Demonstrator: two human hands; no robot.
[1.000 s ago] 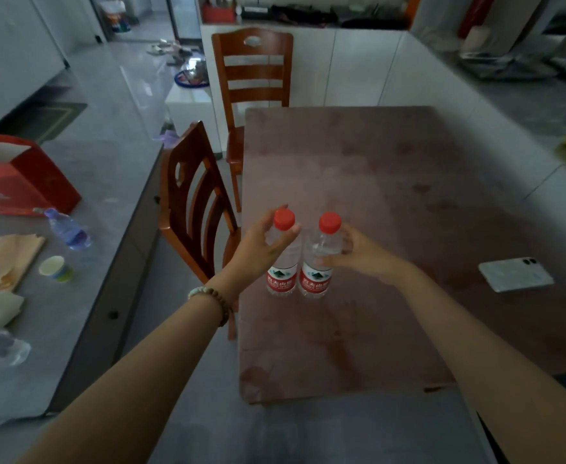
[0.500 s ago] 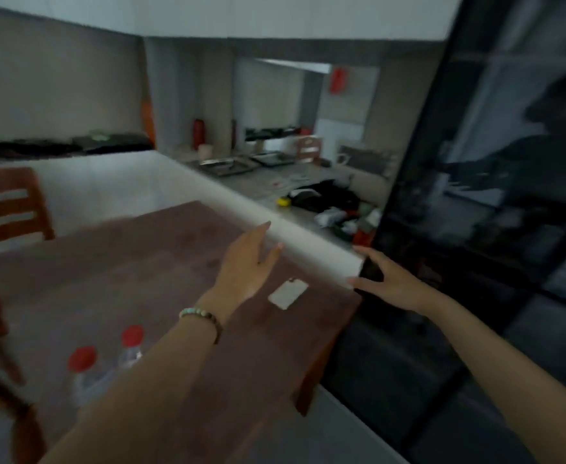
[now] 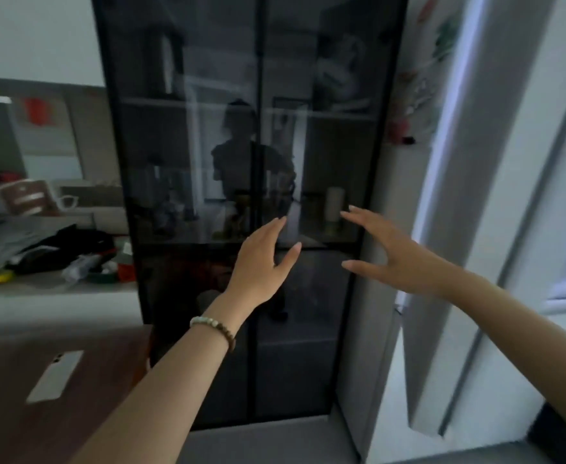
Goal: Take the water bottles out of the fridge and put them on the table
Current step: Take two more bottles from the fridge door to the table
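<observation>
No water bottle is in view. My left hand (image 3: 261, 266), with a bead bracelet on the wrist, is raised with fingers apart and holds nothing. My right hand (image 3: 397, 257) is also empty and spread wide beside it. Both hover in front of a tall dark glass-door cabinet (image 3: 207, 145), apart from its glass. To the right, a grey door (image 3: 442, 296) of what looks like the fridge stands ajar, with a bright white interior (image 3: 563, 249) behind it. The brown table's corner (image 3: 3, 430) shows at the bottom left.
A white phone (image 3: 55, 375) lies on the table corner. A grey counter (image 3: 40, 286) to the left carries dark cloth, a yellow item and other clutter. The cabinet glass reflects a person's silhouette. Grey floor lies below the cabinet.
Both hands let go of the two bottles on the table. The view swung right past the table to the cabinet and the ajar door. The bottles have left the view.
</observation>
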